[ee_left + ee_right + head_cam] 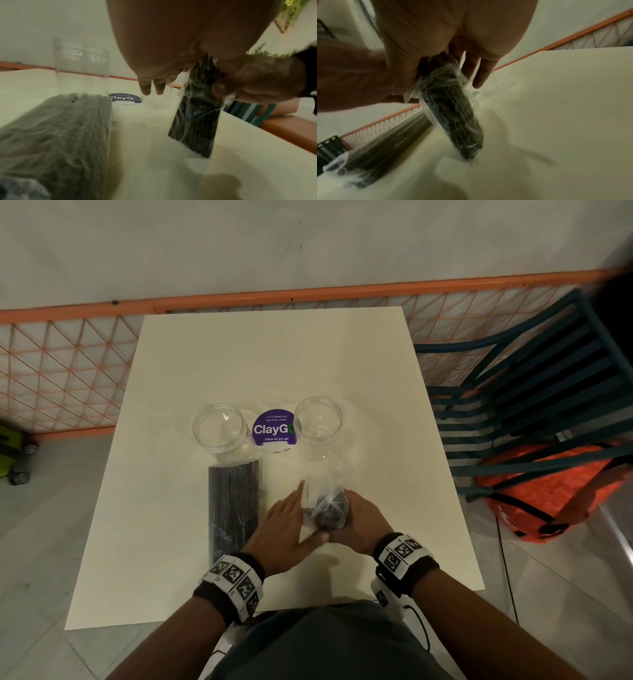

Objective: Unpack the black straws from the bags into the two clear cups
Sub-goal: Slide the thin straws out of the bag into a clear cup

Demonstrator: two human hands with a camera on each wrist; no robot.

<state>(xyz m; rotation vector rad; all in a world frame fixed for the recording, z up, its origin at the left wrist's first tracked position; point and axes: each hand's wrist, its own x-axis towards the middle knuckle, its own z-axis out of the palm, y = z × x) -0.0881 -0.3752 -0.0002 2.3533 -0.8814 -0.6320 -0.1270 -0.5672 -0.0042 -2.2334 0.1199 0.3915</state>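
A bag of black straws (327, 508) stands upright on the white table (212, 364), held between both hands near the table's front edge; the right hand (359, 523) wraps the bag's right side near its top, fingers curled round it, while the left hand (287, 518) lies against its left side with fingers straight and pointing away from the person; in the left wrist view the left thumb seems to press the plastic at the bag's top, though blur makes that uncertain; the bag's foot rests on the table; a second bag of straws (233, 508) lies flat just left of the left hand, its far end touching or nearly touching the left clear cup (221, 433); the right clear cup (318, 426) stands beyond the held bag, with loose clear plastic rising between them; both cups hold no straws; a round purple sticker (274, 428) lies between the cups; a dark slatted chair (534, 392) and an orange bag (548, 494) stand right of the table
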